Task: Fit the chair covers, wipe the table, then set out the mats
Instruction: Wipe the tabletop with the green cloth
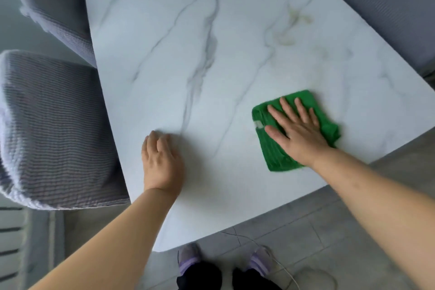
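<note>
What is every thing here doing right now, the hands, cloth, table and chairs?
table, white marble top, faint yellowish marks.
green cloth, folded, flat on table.
right hand, pressing flat on green cloth, fingers spread.
left hand, resting on table, holding nothing.
near chair, grey cover on.
far chair, grey cover on.

Smooth marble-look table (235,54), ribbed fabric chair covers (54,125) (grey), fuzzy green cloth (273,153).

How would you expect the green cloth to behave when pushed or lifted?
The cloth looks soft and folded, so it would likely flop and unfold when lifted. Flat under the right hand, it probably slides easily on the smooth table.
</note>
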A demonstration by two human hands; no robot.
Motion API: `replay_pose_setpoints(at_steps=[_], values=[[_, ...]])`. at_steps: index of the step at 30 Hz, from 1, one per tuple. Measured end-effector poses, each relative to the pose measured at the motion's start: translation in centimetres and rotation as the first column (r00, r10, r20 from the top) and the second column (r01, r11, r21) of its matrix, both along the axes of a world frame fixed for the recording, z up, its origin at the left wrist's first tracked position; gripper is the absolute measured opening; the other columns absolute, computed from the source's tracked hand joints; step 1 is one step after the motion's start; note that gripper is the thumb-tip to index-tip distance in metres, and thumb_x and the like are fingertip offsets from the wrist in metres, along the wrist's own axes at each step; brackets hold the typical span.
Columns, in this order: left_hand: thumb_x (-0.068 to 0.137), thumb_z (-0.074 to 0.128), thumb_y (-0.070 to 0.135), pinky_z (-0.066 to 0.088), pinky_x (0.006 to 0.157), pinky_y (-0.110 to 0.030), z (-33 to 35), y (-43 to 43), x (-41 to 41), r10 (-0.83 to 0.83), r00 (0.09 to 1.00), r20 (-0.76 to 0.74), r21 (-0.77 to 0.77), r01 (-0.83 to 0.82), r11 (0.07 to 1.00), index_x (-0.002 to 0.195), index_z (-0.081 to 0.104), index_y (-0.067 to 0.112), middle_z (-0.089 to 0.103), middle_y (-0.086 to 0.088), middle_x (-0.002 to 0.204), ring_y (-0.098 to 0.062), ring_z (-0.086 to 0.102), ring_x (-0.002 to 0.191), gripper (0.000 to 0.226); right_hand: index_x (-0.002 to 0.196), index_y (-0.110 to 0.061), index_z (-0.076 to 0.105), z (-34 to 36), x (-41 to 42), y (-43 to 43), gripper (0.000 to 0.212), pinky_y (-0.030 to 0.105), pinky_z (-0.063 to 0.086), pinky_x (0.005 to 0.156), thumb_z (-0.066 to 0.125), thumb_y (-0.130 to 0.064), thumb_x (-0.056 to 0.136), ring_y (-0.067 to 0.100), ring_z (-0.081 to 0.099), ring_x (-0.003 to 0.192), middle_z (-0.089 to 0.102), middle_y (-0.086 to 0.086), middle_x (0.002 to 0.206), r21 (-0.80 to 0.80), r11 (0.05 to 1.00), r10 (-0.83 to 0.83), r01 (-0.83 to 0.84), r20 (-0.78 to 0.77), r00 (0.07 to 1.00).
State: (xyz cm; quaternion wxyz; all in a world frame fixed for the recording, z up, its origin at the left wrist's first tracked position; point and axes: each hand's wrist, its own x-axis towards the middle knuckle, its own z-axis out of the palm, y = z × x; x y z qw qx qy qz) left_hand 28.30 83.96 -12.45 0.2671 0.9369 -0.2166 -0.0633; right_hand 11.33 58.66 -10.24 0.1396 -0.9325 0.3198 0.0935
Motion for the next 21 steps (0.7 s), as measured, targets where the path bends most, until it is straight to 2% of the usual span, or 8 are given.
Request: replay_pose_setpoints(at_steps=[2, 3, 7, 10, 12, 17, 19, 21], values=[[0.096, 0.039, 0.013, 0.013, 0.119, -0.038, -1.0, 0.3, -0.2, -0.029, 0.998, 0.053, 0.034, 0.028, 0.999, 0.131, 0.046, 0.007, 0.033, -0.013, 0.148, -0.032, 0.018, 0.142, 0.037, 0.153, -0.038, 0.005, -0.8, 5.0, 1.3, 0.079, 0.052, -0.007, 0.117, 0.006, -0.076, 0.084, 0.030, -0.014, 0.148, -0.008, -0.002, 0.163, -0.062, 0.983, -0.170, 0.170, 0.019, 0.985], [0.097, 0.037, 0.015, 0.011, 0.119, -0.036, -1.2, 0.4, -0.2, -0.031, 0.997, 0.065, 0.041, 0.029, 0.999, 0.134, 0.045, 0.007, 0.031, -0.012, 0.151, -0.031, 0.016, 0.143, 0.038, 0.154, -0.035, 0.009, -1.4, 7.4, 2.9, 0.073, 0.053, -0.006, 0.117, 0.016, -0.070, 0.089, 0.033, -0.010, 0.148, -0.004, 0.001, 0.163, -0.092, 0.982, -0.160, 0.164, 0.041, 0.986], [0.100, 0.034, 0.016, 0.007, 0.119, -0.034, -1.4, 0.5, -0.3, -0.038, 0.998, 0.056, 0.054, 0.035, 0.998, 0.140, 0.040, 0.006, 0.025, -0.015, 0.155, -0.029, 0.012, 0.145, 0.042, 0.146, -0.034, 0.038, -2.2, 9.2, 10.9, 0.059, 0.055, 0.013, 0.117, 0.033, -0.055, 0.091, 0.035, 0.021, 0.145, 0.029, 0.003, 0.158, -0.137, 0.951, 0.300, -0.276, 0.204, 0.932], [0.098, 0.026, 0.019, 0.007, 0.119, -0.036, -1.5, 0.4, -0.1, -0.060, 0.996, 0.066, 0.069, 0.055, 0.996, 0.141, 0.037, 0.004, 0.025, -0.017, 0.154, -0.031, 0.012, 0.144, 0.047, 0.145, -0.038, 0.039, -1.9, 5.6, 9.1, 0.057, 0.052, 0.019, 0.116, 0.037, -0.057, 0.092, 0.029, 0.026, 0.145, 0.032, -0.004, 0.156, -0.122, 0.888, 0.459, -0.444, 0.178, 0.870], [0.095, 0.023, 0.022, 0.009, 0.119, -0.039, -2.0, 0.4, -0.2, -0.069, 0.995, 0.076, 0.083, 0.062, 0.995, 0.140, 0.037, 0.002, 0.027, -0.019, 0.153, -0.035, 0.014, 0.143, 0.051, 0.147, -0.038, 0.033, -1.9, 4.9, 4.4, 0.062, 0.052, 0.016, 0.116, 0.031, -0.062, 0.091, 0.029, 0.022, 0.146, 0.027, -0.005, 0.158, -0.184, 0.905, 0.406, -0.383, 0.103, 0.908], [0.096, 0.031, 0.014, 0.006, 0.120, -0.036, -2.3, 0.6, -0.2, -0.074, 0.993, 0.088, 0.094, 0.065, 0.993, 0.140, 0.035, 0.001, 0.028, -0.022, 0.151, -0.037, 0.015, 0.142, 0.046, 0.153, -0.035, 0.011, -1.7, 16.1, -4.2, 0.065, 0.054, 0.001, 0.118, 0.024, -0.060, 0.094, 0.032, -0.002, 0.149, 0.001, -0.002, 0.164, -0.193, 0.980, -0.048, 0.047, -0.002, 0.999], [0.096, 0.030, 0.014, 0.010, 0.119, -0.040, -2.3, 0.6, -0.3, -0.083, 0.992, 0.094, 0.098, 0.074, 0.992, 0.139, 0.037, 0.000, 0.030, -0.023, 0.150, -0.037, 0.017, 0.142, 0.046, 0.154, -0.034, 0.008, -1.7, 20.9, -2.4, 0.065, 0.055, -0.001, 0.118, 0.024, -0.058, 0.096, 0.033, -0.005, 0.148, -0.002, -0.002, 0.164, -0.173, 0.984, -0.032, 0.033, 0.011, 0.999], [0.096, 0.030, 0.015, 0.015, 0.117, -0.045, -2.3, 0.6, -0.3, -0.085, 0.993, 0.088, 0.097, 0.076, 0.992, 0.138, 0.038, 0.000, 0.032, -0.024, 0.149, -0.038, 0.019, 0.142, 0.045, 0.153, -0.035, 0.013, -1.9, 22.6, 2.1, 0.062, 0.053, 0.000, 0.118, 0.026, -0.056, 0.096, 0.032, -0.001, 0.149, 0.003, -0.002, 0.164, -0.160, 0.976, 0.156, -0.146, 0.052, 0.986]])
